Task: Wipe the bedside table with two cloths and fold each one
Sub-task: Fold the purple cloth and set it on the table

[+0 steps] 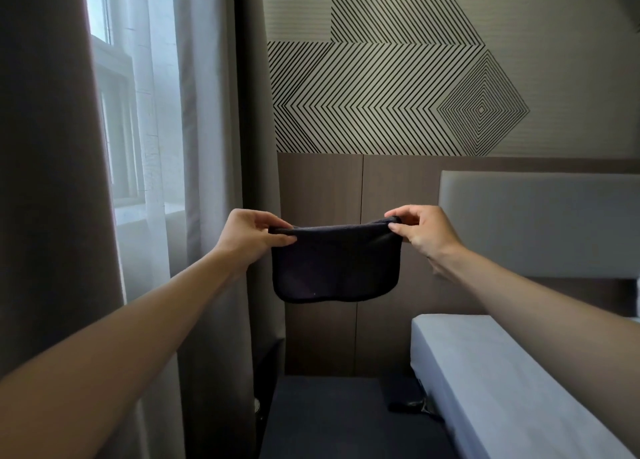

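Two bare forearms reach out from the near corners, at seven and four o'clock, and meet on one dark cloth (335,264) held up at chest height in the middle of the view. The left hand (251,235) pinches the cloth's upper left corner between thumb and fingers; the right hand (420,231) pinches the upper right corner the same way. The top edge looks doubled over, so I take it the cloth is already folded once and is being held taut and level so the layers hang true before the next fold. Its lower edge hangs free, touching nothing.

Below the cloth, toward six o'clock, a dark flat surface sits between the curtain (214,181) and the bed (485,372); whether it is the table top or floor I cannot tell. No second cloth is in view. Farther off, at twelve o'clock, stand the wood wall panel (322,188) and the striped wallpaper (381,94), with the window (114,112) at ten.
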A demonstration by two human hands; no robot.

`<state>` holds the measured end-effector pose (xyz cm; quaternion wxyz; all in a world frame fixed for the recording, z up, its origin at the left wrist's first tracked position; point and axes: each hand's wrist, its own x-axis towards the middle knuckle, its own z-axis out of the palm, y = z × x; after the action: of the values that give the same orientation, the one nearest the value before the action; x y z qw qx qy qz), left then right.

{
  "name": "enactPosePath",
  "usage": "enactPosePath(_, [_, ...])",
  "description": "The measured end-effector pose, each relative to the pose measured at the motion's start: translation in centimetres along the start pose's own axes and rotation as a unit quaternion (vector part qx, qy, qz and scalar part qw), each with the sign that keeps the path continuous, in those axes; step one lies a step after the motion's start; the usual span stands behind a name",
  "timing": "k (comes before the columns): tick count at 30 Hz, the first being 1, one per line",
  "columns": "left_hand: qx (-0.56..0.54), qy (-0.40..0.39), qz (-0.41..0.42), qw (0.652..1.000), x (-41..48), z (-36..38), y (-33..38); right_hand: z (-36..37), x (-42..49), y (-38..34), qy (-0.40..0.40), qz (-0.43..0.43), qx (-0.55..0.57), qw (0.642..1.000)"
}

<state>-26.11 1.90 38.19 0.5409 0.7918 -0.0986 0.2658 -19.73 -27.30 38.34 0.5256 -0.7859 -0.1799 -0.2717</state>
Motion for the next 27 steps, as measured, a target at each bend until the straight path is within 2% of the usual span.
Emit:
enactPosePath(4, [0.093, 0.031, 0.066, 0.993, 0.2, 0.4, -0.1, 0.0, 0.0, -0.3, 0.008, -0.002, 0.004, 1.0])
enactPosePath(7, [0.087, -0.007, 0.071, 0.994, 0.4, 0.2, 0.1, -0.5, 0.3, -0.5, -0.003, -0.021, 0.003, 1.0])
enactPosePath(10, [-0.026, -0.115, 0.03, 0.993, 0.3, -0.2, 0.3, -1.2, 0.5, -0.8, -0.052, -0.034, 0.018, 0.998])
enactPosePath(12, [-0.138, -0.193, -0.024, 0.971, 0.0, -0.1, 0.4, -1.2, 0.4, -1.1, -0.089, -0.028, 0.049, 0.994])
enactPosePath(14, [-0.195, -0.258, -0.08, 0.943, -0.8, 0.0, 0.8, -0.8, 0.3, -1.4, -0.111, -0.01, 0.103, 0.988])
enactPosePath(17, [-0.21, -0.32, -0.117, 0.916, -1.8, 0.3, 1.1, -0.1, 0.1, -2.2, -0.124, 0.008, 0.149, 0.981])
enactPosePath(22, [-0.206, -0.389, -0.172, 0.881, -2.5, 2.0, 1.9, 0.6, 0.2, -3.2, -0.166, -0.018, 0.108, 0.98])
enactPosePath(24, [-0.184, -0.406, -0.175, 0.878, -2.8, 2.9, 2.4, 0.9, 0.2, -3.5, -0.179, -0.024, 0.082, 0.98])
enactPosePath(27, [-0.175, -0.388, -0.147, 0.893, -3.3, 4.1, 2.9, 1.5, 0.2, -3.5, -0.192, -0.007, 0.036, 0.981])
